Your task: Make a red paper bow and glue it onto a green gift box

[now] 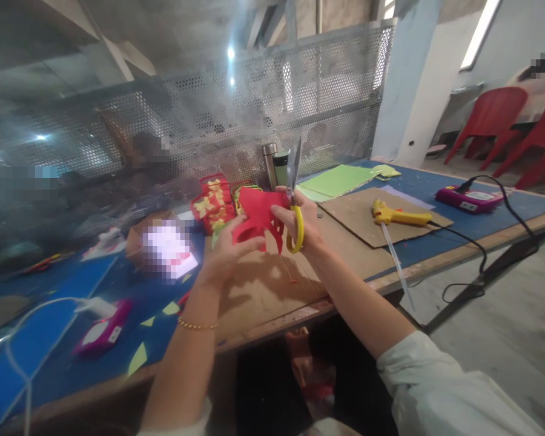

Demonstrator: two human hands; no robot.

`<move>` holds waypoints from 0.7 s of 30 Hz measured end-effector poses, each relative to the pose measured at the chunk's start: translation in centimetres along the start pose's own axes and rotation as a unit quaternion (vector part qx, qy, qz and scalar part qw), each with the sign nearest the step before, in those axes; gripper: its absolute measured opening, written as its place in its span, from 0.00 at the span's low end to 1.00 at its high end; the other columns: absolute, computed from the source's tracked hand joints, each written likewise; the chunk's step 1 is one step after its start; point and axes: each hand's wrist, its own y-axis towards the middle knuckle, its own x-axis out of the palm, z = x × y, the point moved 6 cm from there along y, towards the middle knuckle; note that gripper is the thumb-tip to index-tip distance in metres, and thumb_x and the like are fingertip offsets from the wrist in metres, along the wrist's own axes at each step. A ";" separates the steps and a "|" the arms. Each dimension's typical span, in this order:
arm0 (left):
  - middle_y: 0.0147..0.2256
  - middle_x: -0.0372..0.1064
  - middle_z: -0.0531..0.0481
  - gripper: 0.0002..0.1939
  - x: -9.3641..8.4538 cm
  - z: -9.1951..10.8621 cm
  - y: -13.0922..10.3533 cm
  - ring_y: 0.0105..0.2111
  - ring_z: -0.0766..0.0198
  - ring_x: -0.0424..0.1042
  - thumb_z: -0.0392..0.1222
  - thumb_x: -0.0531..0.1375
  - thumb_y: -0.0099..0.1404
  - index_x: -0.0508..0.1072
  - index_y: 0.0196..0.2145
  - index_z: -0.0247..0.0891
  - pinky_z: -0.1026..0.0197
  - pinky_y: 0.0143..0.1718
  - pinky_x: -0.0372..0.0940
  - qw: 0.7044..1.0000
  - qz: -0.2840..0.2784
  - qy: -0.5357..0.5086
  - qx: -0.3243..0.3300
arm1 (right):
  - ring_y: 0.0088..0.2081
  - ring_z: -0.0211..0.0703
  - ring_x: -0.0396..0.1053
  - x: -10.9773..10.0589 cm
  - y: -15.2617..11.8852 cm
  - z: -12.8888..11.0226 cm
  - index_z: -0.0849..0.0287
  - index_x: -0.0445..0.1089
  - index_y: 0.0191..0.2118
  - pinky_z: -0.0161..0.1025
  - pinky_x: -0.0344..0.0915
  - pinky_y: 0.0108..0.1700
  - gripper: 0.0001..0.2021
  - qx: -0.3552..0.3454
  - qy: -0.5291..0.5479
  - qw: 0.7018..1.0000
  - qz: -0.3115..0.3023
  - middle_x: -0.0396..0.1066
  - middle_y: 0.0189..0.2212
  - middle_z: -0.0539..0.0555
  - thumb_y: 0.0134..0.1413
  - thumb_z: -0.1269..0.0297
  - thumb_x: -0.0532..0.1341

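A cut piece of red paper [260, 206], with curved strips hanging from its lower edge, is held up above the brown board [254, 297]. My left hand [229, 251] grips its left side between thumb and fingers. At the other side my right hand [302, 224] pinches the paper and also carries scissors [295, 163] with yellow handles. The blades point upward, away from the paper. Behind my left hand lie red folded pieces with yellow bows [212, 203]. A small red scrap [292, 281] rests on the board.
A yellow glue gun [402, 216] lies on cardboard [349, 215] at right, its glue stick jutting past the table edge. Green sheets [340, 180], a steel flask [269, 163] and a purple power strip [470, 198] stand farther back. Another purple power strip [103, 330] and a lit phone [170, 251] are at left.
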 end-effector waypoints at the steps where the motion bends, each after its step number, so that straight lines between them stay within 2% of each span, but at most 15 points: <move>1: 0.43 0.81 0.41 0.29 0.2 0.0 0.1 0.44 0.53 0.79 0.31 0.78 0.40 0.83 0.43 0.38 0.61 0.41 0.72 1.000 -0.008 0.015 0.008 | 0.23 0.36 0.62 -0.1 0.1 0.0 0.57 0.70 0.50 0.37 0.62 0.27 0.25 -0.006 -0.006 1.000 0.010 0.66 0.26 0.44 0.42 0.57 0.64; 4: 0.38 0.81 0.42 0.22 0.6 -0.3 0.5 0.36 0.59 0.77 0.37 0.78 0.44 0.84 0.39 0.37 0.64 0.35 0.70 0.998 -0.028 0.053 0.022 | 0.23 0.36 0.62 -0.1 0.0 0.2 0.55 0.69 0.51 0.37 0.61 0.26 0.25 -0.017 -0.022 1.000 0.009 0.66 0.25 0.44 0.44 0.57 0.64; 7: 0.31 0.80 0.45 0.16 0.1 -0.9 1.0 0.28 0.64 0.74 0.42 0.77 0.47 0.83 0.33 0.36 0.65 0.28 0.66 0.997 0.010 0.067 0.023 | 0.22 0.37 0.63 0.3 -0.3 0.3 0.56 0.69 0.52 0.38 0.62 0.26 0.26 -0.018 -0.025 0.999 -0.017 0.66 0.25 0.44 0.44 0.56 0.65; 10: 0.28 0.79 0.46 0.14 -0.6 -1.3 1.3 0.25 0.65 0.73 0.44 0.77 0.47 0.83 0.30 0.36 0.65 0.26 0.64 0.995 0.033 0.090 0.020 | 0.22 0.37 0.63 0.6 -0.6 0.1 0.56 0.70 0.50 0.38 0.63 0.26 0.25 -0.025 -0.021 0.999 -0.024 0.66 0.25 0.44 0.43 0.56 0.65; 17: 0.30 0.81 0.48 0.13 -1.1 -1.4 1.3 0.30 0.62 0.76 0.46 0.76 0.50 0.85 0.33 0.37 0.62 0.33 0.69 0.989 0.001 0.148 -0.009 | 0.22 0.36 0.63 0.5 -0.5 0.0 0.57 0.71 0.49 0.37 0.62 0.27 0.25 -0.030 -0.002 0.999 -0.028 0.65 0.24 0.42 0.42 0.57 0.67; 21: 0.32 0.82 0.44 0.16 -0.8 -0.8 1.3 0.32 0.59 0.78 0.49 0.75 0.52 0.84 0.34 0.35 0.58 0.38 0.72 0.994 -0.023 0.105 -0.029 | 0.22 0.36 0.64 0.2 -0.4 -0.1 0.59 0.73 0.49 0.37 0.62 0.26 0.26 -0.025 0.003 0.999 -0.038 0.65 0.22 0.42 0.40 0.57 0.68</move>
